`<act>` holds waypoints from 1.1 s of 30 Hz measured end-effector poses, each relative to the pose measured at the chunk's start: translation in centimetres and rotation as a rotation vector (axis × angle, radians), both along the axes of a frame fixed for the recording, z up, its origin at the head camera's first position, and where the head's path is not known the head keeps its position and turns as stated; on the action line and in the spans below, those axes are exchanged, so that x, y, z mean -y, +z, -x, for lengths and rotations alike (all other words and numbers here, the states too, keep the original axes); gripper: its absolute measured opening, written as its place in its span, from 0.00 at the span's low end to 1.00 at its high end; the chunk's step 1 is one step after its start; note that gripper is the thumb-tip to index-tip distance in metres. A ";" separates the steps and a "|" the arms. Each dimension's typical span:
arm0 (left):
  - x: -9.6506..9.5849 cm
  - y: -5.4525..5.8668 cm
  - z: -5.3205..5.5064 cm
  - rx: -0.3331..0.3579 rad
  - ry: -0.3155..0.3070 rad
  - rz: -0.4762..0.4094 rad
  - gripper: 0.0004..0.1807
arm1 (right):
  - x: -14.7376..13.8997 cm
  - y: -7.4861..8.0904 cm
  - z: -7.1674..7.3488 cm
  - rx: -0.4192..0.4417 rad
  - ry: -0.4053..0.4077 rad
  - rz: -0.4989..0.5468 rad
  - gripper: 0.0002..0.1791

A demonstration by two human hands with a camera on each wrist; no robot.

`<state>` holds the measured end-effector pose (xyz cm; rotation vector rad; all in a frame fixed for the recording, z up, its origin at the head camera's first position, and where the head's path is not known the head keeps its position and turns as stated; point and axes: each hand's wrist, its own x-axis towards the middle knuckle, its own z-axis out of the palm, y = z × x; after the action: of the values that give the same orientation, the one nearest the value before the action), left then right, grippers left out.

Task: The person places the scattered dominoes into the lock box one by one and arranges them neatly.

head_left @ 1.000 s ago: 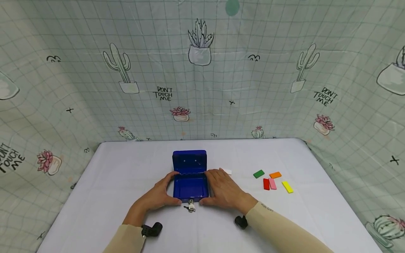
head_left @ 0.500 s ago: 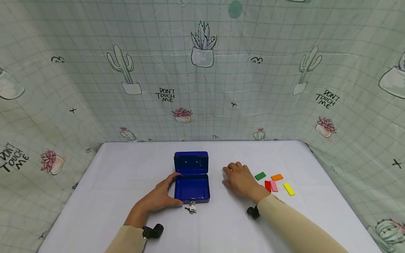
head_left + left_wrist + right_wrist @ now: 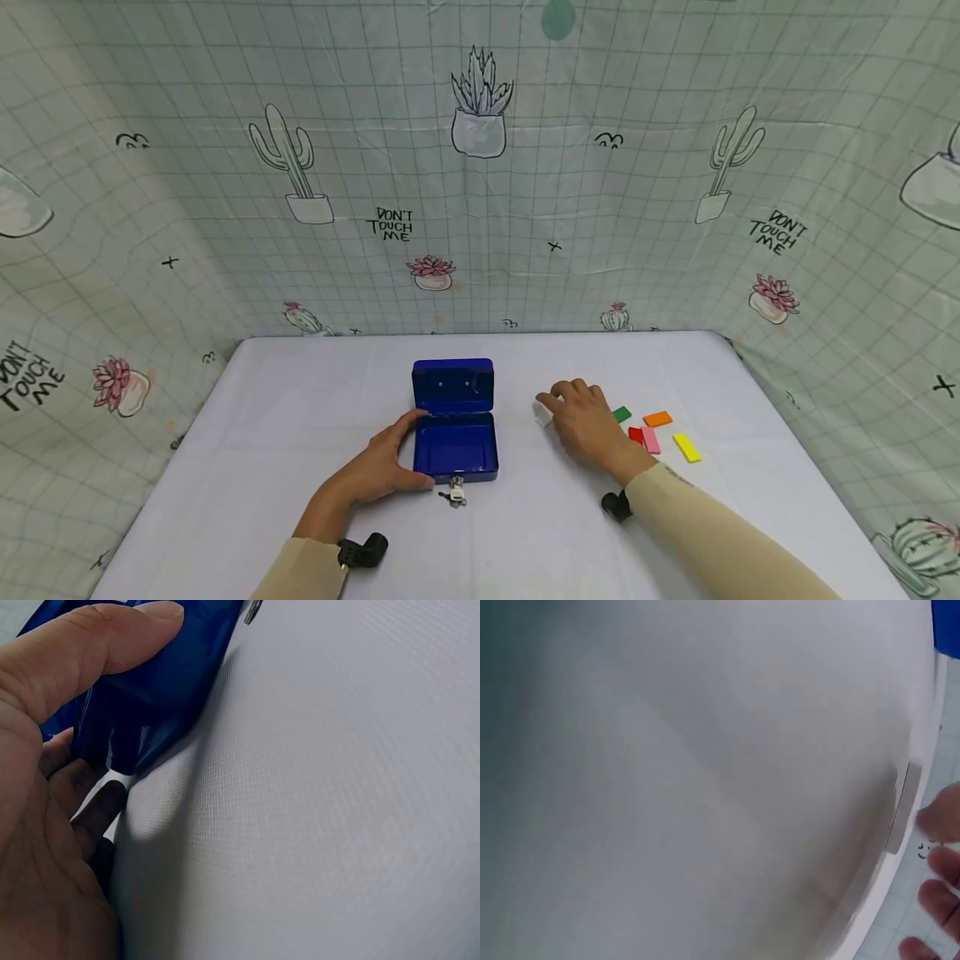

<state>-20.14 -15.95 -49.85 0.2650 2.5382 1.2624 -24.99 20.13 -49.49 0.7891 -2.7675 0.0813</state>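
Observation:
In the head view a small blue metal cash box (image 3: 456, 446) stands on the table with its lid (image 3: 453, 385) raised. My left hand (image 3: 378, 467) grips the box's left side, thumb at the front corner and fingers toward the back. The left wrist view shows that thumb lying across the blue box (image 3: 161, 682). A padlock with keys (image 3: 457, 492) hangs at the box's front. To the right, my right hand (image 3: 588, 425) hovers beside a white tile (image 3: 543, 414). In the right wrist view its loosely bent fingers (image 3: 939, 898) appear just apart from the white tile (image 3: 904, 810).
Beyond my right hand lie loose tiles: green (image 3: 622, 414), orange (image 3: 657, 419), pink (image 3: 651, 440), yellow (image 3: 686, 447) and a partly covered red one (image 3: 636, 435). A white cloth covers the table (image 3: 300, 392). A patterned curtain (image 3: 360, 158) surrounds the back and sides.
My right hand has left the box's right side and moved right, over the white tile and slightly past it. The white tile now lies at a slant. My left hand has stayed on the box.

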 end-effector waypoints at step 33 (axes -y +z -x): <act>-0.2 -0.1 -0.2 0.005 0.022 0.017 0.61 | 0.0 -0.5 0.6 -0.028 -0.057 -0.041 0.26</act>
<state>-19.96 -15.76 -49.92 0.2311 2.5536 1.2470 -25.55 20.12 -49.97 0.7156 -2.7709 0.0025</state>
